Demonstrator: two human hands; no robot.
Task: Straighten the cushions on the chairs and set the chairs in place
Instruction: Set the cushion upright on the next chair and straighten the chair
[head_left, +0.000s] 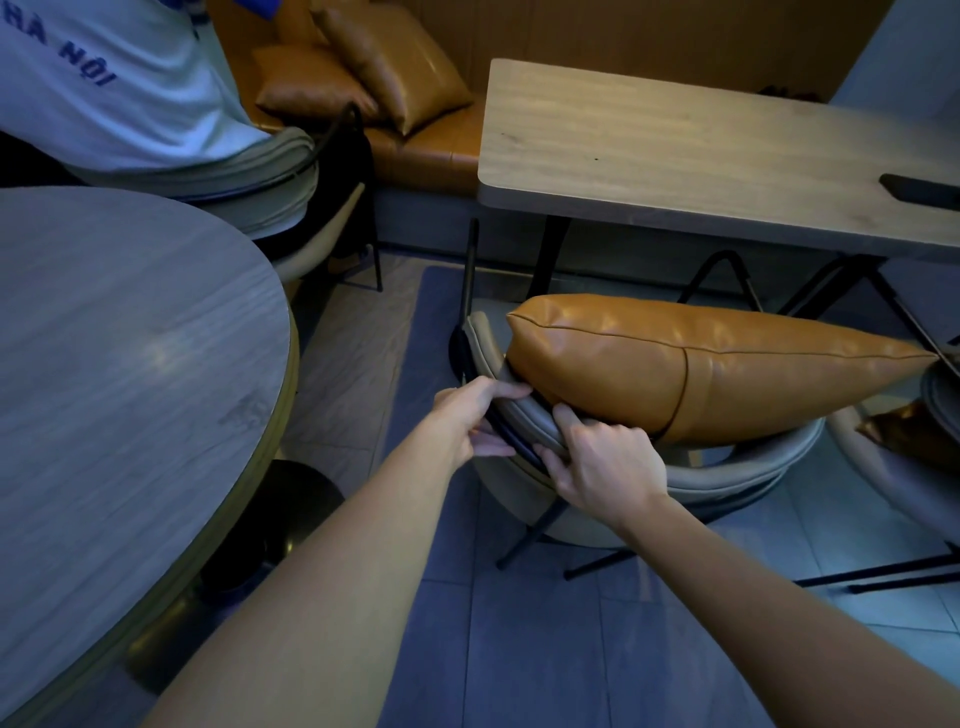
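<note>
A grey padded chair (727, 475) with black metal legs stands in front of the rectangular wooden table (675, 156). A tan leather cushion (701, 364) lies tilted across the top of its curved backrest. My left hand (470, 418) grips the left part of the backrest rim. My right hand (602, 467) grips the same rim just to the right, its fingers touching the cushion's lower edge.
A round grey table (114, 374) fills the left. A person in a white shirt (114, 78) sits on another grey chair (260, 176) at the back left. Two tan cushions (363, 73) lie on the bench. A second chair (893, 467) stands at the right edge.
</note>
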